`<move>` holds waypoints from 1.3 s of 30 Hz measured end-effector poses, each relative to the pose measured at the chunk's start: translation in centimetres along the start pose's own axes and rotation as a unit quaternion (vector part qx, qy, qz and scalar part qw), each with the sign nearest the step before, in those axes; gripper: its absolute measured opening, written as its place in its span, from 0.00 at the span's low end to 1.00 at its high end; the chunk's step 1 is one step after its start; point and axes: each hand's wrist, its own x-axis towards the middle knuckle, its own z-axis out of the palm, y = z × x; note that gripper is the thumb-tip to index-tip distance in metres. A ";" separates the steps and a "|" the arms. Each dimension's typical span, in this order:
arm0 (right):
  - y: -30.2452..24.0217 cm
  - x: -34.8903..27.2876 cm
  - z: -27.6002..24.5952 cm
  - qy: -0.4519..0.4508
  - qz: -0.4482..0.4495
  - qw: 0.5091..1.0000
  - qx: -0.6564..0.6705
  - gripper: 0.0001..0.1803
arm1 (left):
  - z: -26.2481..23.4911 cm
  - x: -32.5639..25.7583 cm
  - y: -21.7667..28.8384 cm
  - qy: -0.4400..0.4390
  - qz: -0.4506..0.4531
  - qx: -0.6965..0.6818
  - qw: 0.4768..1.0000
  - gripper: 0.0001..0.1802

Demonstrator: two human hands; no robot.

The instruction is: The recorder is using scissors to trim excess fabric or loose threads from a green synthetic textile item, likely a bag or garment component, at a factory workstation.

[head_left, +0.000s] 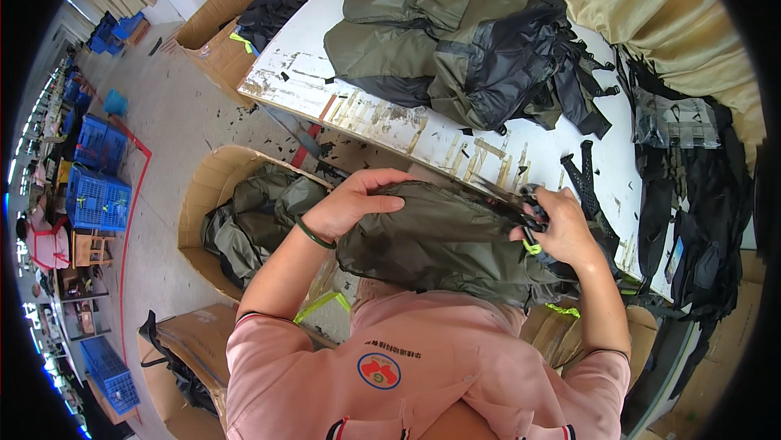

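"Where is the shiny olive-green fabric piece [435, 236] held?"
"Mainly between the hands, its long axis running left to right; its far left corner is pinched between thumb and fingers of the left hand [351, 205]."
"And the right hand [561, 230]?"
"Black-handled metal scissors [519, 210] are gripped in it, blades pointed leftward and slightly forward."

Smooth, faintly glossy fabric piece [431, 236], metal scissors [517, 202], rough tabletop [313, 88], matt cardboard box [200, 196], satiny curtain [671, 21]
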 end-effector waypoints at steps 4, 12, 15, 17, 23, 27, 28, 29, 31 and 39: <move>-2.0 1.6 0.0 -0.002 -0.062 0.997 -0.041 0.28 | 1.0 0.0 0.5 -0.044 -0.002 -0.030 0.999 0.25; -3.4 2.5 0.5 -0.035 -0.068 0.996 -0.046 0.27 | 1.0 -0.3 0.2 -0.066 0.008 -0.049 0.997 0.23; -3.3 2.5 0.8 -0.038 -0.072 0.996 -0.035 0.26 | 0.8 -0.4 -0.1 -0.067 0.008 -0.056 0.996 0.23; -3.2 2.6 0.9 -0.040 -0.077 0.996 -0.031 0.26 | 0.6 -0.4 -0.2 -0.065 0.006 -0.064 0.996 0.23; -3.1 2.3 0.9 -0.054 -0.055 0.997 -0.027 0.24 | 0.4 -0.6 -0.4 -0.065 0.010 -0.061 0.996 0.23; -2.5 3.2 1.3 0.014 -0.043 0.992 0.121 0.25 | 1.7 0.2 0.8 -0.085 0.018 -0.025 0.996 0.21; -2.7 3.8 1.4 0.032 -0.050 0.976 0.210 0.25 | 2.4 0.2 1.3 -0.079 0.038 -0.014 0.996 0.19; -4.0 4.8 1.2 0.025 -0.116 0.969 0.218 0.23 | 3.0 0.4 1.7 -0.077 0.056 -0.004 0.995 0.18; -6.7 6.5 0.7 -0.023 -0.188 0.956 0.224 0.18 | 4.2 -0.3 2.2 -0.032 0.099 0.088 0.991 0.19; -10.7 11.0 -12.0 0.234 -0.290 0.897 0.239 0.07 | 7.8 -5.2 3.4 -0.024 0.440 0.444 0.780 0.22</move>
